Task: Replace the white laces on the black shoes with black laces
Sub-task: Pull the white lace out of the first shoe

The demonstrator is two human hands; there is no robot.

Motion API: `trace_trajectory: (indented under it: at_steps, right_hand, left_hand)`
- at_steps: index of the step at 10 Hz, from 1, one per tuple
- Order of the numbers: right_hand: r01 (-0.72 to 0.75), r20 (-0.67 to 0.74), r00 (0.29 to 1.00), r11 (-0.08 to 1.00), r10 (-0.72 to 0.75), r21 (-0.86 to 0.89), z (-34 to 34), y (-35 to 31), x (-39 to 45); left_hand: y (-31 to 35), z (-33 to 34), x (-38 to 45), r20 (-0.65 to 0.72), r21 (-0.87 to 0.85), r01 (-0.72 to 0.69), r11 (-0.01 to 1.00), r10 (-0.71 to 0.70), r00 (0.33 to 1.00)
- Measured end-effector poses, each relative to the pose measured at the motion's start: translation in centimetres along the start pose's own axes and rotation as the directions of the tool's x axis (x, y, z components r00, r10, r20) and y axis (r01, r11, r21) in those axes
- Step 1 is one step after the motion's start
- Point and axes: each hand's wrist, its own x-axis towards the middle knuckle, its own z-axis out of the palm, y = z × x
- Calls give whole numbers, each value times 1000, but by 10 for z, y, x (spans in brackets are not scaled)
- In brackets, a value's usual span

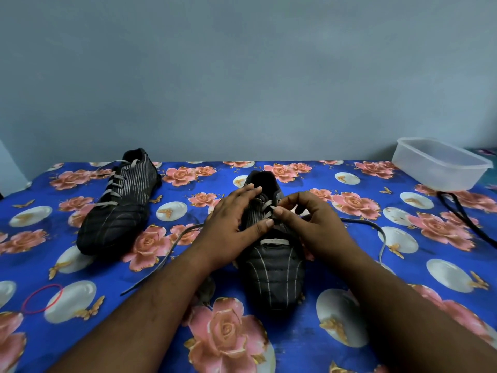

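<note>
White lace (269,207): threaded across the near shoe (271,265) at centre of the tabletop (349,340), loose ends trailing both sides.
Right hand (309,219): your fingertips pinch a lace crossing.
Left hand (231,219): fingers straight, steadying the shoe.
Far shoe (121,200): laced white, untouched.
Black laces (468,219): lying beside the plastic tub (441,164).
Risk: yanking one crossing could tighten the rows below and jam the lace.

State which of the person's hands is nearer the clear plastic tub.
Right. The right hand works on the near shoe's laces, on the tub's side; the left hand lies farther away.
</note>
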Motion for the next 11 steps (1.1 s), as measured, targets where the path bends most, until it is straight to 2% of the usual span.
trace_trajectory:
  at_steps: [1, 2, 3, 4, 5, 6, 7, 8, 9, 10, 11]
  right_hand:
    - [81, -48, 995, 996, -82, -34, -3, 3, 2]
    - [-111, 73, 993, 970, 97, 218, -7, -1, 1]
    - [-156, 72, 988, 925, 139, 347, -8, -4, 2]
    - [-49, 14, 999, 984, 48, 169, -5, -1, 1]
    - [127, -57, 989, 975, -139, -181, -5, 5, 1]
    - [115, -47, 992, 991, -118, -62, -6, 3, 3]
    - [76, -73, 996, 944, -56, 321, -11, -4, 2]
    - [69, -116, 993, 953, -36, 294, -13, -3, 3]
    - [76, -125, 991, 982, -54, 176, -10, 0, 2]
    - [141, -121, 984, 988, -133, 65, -9, 0, 1]
    - [237, -68, 965, 955, -252, -177, -7, 3, 1]
  left_hand:
    - [1, 0, 0, 1, -3, 5, 1000, -5, 1000]
    - [0, 0, 0, 11, -7, 8, 1000, -8, 1000]
    - [-2, 0, 1, 3, -15, 6, 1000, -6, 1000]
    - [-3, 1, 1, -3, -23, 13, 1000, -13, 1000]
    - [-4, 1, 1, -3, -15, 5, 1000, -5, 1000]
    - [-5, 1, 2, -6, -11, 4, 1000, -4, 1000]
    - [-5, 2, 2, -18, -22, -4, 1000, 3, 1000]
    - [-5, 2, 2, -29, -31, -12, 999, 11, 1000]
    - [-5, 3, 2, -35, -37, -13, 999, 11, 999]
    - [-6, 3, 2, -38, -38, -18, 999, 17, 999]
    - [-6, 3, 3, -37, -29, -20, 999, 19, 999]
